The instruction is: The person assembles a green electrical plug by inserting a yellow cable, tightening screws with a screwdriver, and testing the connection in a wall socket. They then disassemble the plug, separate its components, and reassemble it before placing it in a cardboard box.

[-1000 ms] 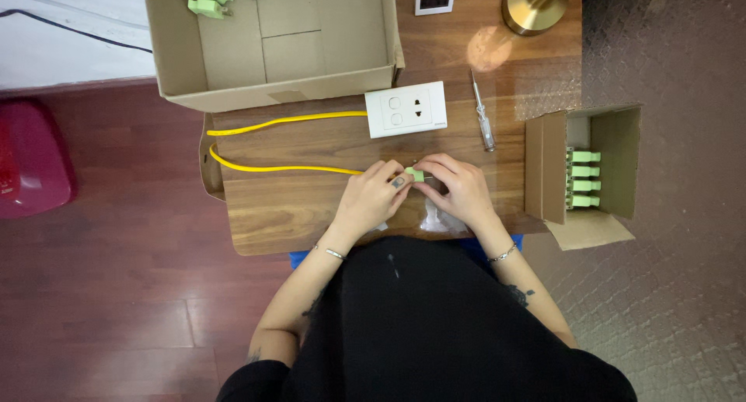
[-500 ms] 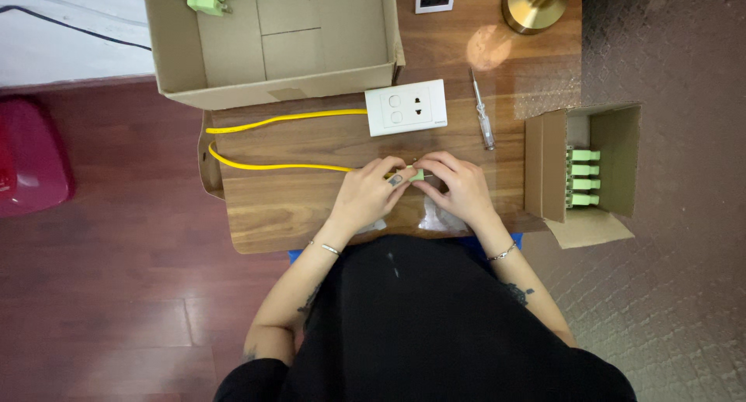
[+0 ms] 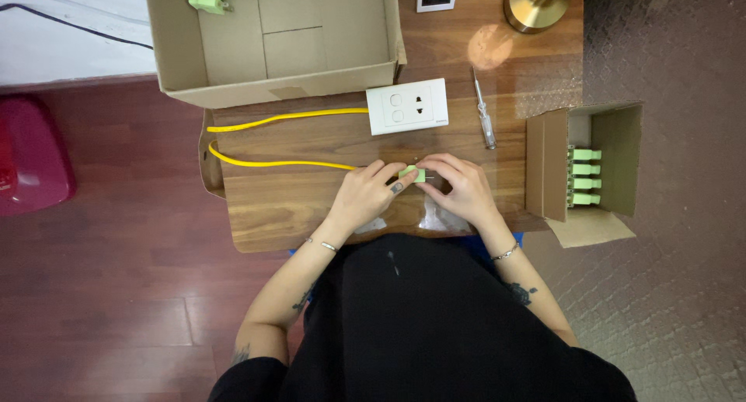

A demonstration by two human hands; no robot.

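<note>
Below the white plastic wall socket point(image 3: 406, 106), both hands, left hand point(image 3: 365, 197) and right hand point(image 3: 462, 188), pinch closed a small green plastic connector point(image 3: 411, 173), the yellow cable point(image 3: 280, 164) seemingly not yet fully joined.

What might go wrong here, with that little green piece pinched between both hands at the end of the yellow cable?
1. The green piece is small and held only by fingertips of the left hand and right hand; it could slip out.
2. The yellow cable loops past the table's left edge and might snag or tug.
3. The screwdriver lies loose near the right hand and could be knocked.
</note>
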